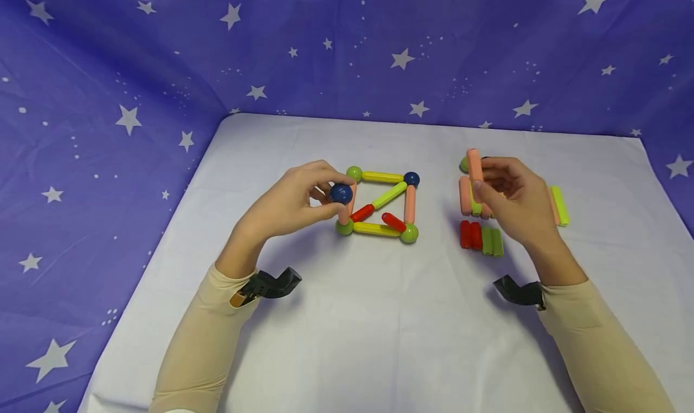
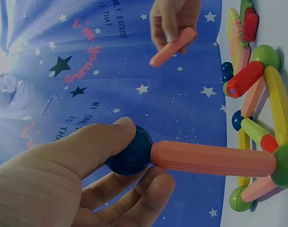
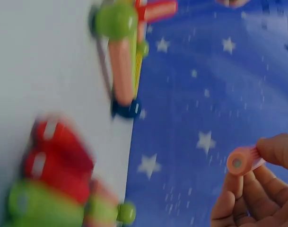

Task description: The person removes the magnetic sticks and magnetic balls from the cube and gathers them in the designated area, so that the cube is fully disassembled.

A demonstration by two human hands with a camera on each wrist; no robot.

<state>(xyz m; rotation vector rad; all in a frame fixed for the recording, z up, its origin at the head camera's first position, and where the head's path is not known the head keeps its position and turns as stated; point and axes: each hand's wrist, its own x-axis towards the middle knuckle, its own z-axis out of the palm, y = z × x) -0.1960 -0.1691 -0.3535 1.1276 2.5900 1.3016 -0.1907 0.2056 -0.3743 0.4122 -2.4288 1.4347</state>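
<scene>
My left hand (image 1: 293,196) pinches a dark blue ball (image 1: 341,193) between thumb and fingers. The ball sits on top of a salmon rod (image 2: 212,158), which rises from the green ball (image 2: 285,163) at the front left corner of a square frame. Yellow rods (image 1: 382,176) and salmon rods (image 1: 410,204) form the frame's sides, with balls at its corners. A lime rod (image 1: 389,195) and a red rod (image 1: 362,213) cross it diagonally. Another red rod (image 1: 393,221) stands on the front right green ball (image 1: 409,233). Raised off the table, my right hand (image 1: 515,193) grips a loose salmon rod (image 1: 474,163).
Below the right hand lie rows of loose rods, with red rods (image 1: 470,235) and green rods (image 1: 492,242) nearest me. A lime rod (image 1: 559,206) lies farther right. Spare balls (image 2: 227,71) sit behind the rows. A star-patterned blue cloth (image 1: 347,52) walls the white table's back.
</scene>
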